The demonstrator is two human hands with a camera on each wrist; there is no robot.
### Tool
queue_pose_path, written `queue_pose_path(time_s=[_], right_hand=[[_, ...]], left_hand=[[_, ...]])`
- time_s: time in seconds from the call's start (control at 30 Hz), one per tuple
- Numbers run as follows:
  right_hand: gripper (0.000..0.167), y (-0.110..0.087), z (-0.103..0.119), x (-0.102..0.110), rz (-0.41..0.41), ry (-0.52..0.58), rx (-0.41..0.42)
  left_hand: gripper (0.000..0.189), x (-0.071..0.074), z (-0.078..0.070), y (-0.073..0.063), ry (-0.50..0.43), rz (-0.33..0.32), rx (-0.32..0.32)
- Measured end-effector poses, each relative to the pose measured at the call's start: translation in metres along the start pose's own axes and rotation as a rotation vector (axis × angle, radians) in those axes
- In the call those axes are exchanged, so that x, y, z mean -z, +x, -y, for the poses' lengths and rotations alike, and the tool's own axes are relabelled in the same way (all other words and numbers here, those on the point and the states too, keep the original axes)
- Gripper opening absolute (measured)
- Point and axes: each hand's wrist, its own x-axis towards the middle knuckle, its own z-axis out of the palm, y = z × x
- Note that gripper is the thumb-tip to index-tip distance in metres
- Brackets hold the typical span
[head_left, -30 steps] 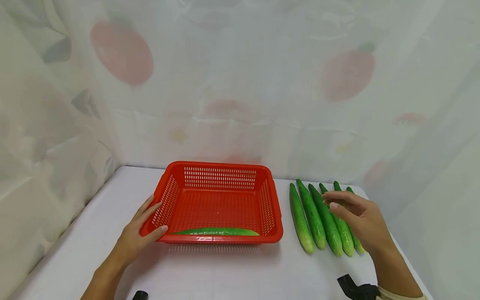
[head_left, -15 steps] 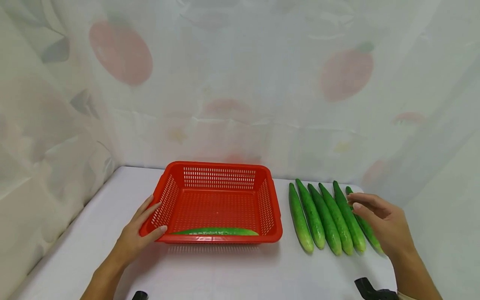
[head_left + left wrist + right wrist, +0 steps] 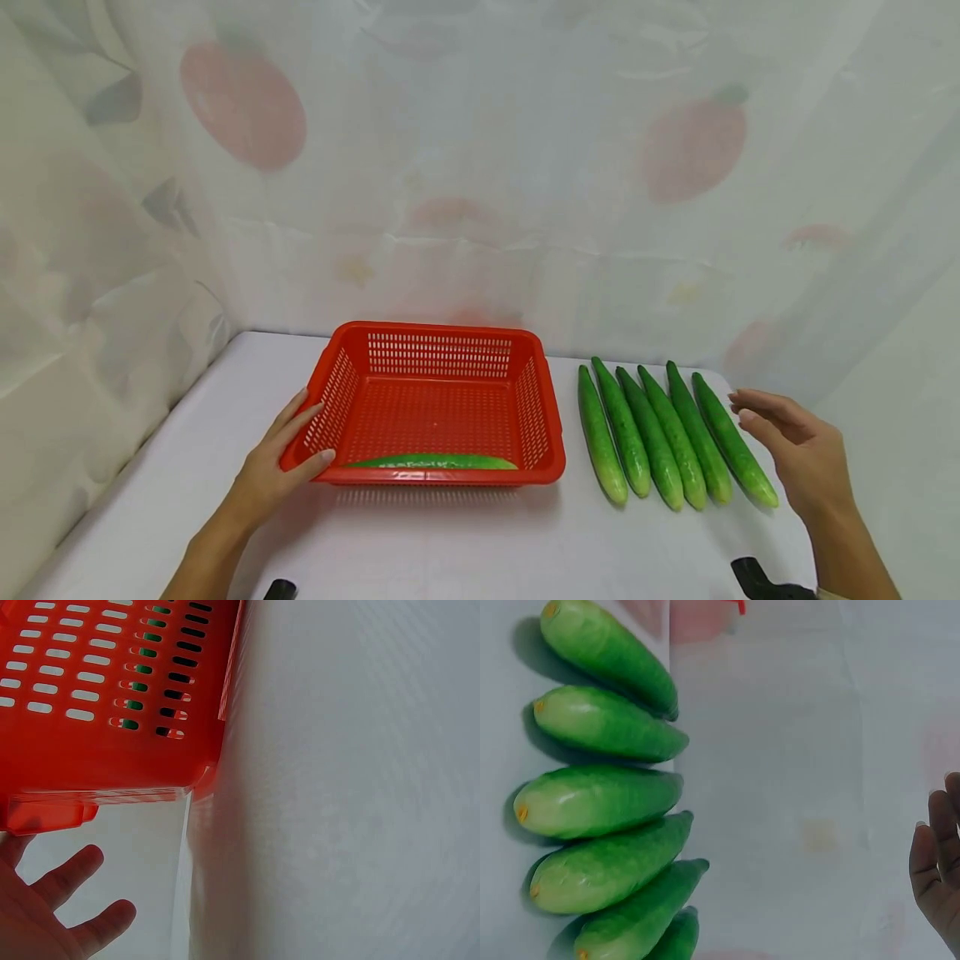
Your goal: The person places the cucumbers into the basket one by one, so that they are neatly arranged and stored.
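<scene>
A red plastic basket (image 3: 431, 417) with slotted walls stands on the white table, and one cucumber (image 3: 442, 462) lies inside along its front wall. My left hand (image 3: 262, 483) rests at the basket's left front corner, thumb and fingers extended over the rim. In the left wrist view, the fingers (image 3: 69, 877) spread beside the red wall. Several green cucumbers (image 3: 648, 442) lie side by side to the right of the basket, pale ends towards me. My right hand (image 3: 802, 450) hovers just right of the outermost cucumber (image 3: 735, 442), fingers loosely bent and holding nothing.
The white-covered table (image 3: 465, 550) ends at a hanging pale curtain (image 3: 480, 167) with printed fruit along the back. More sheeting encloses the left and right sides. Dark wrist-mounted pieces show at the bottom edge near both arms.
My right hand has moved right from above the cucumbers to beyond the row, uncovering the rightmost cucumber. The left hand and the basket have stayed in place.
</scene>
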Motion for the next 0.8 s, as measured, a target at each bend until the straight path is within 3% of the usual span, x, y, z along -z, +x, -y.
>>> queue_pose_path(time_s=[0.23,0.47,0.63,0.8], right_hand=[[0.03,-0.003,-0.013,0.009,-0.039,-0.044,-0.021],[0.035,-0.003,-0.029,0.02,-0.101,-0.36,-0.079],[0.039,-0.007,-0.041,0.027,-0.101,-0.457,-0.14],[0.043,-0.009,-0.05,0.033,-0.084,-0.477,-0.173]], left_hand=[[0.065,0.0,0.0,0.001,-0.001,0.002,0.003],[0.065,0.001,0.0,0.0,0.004,-0.008,-0.009],[0.065,0.0,-0.001,0.0,0.0,-0.008,-0.005],[0.065,0.0,-0.002,0.0,-0.009,-0.006,0.0]])
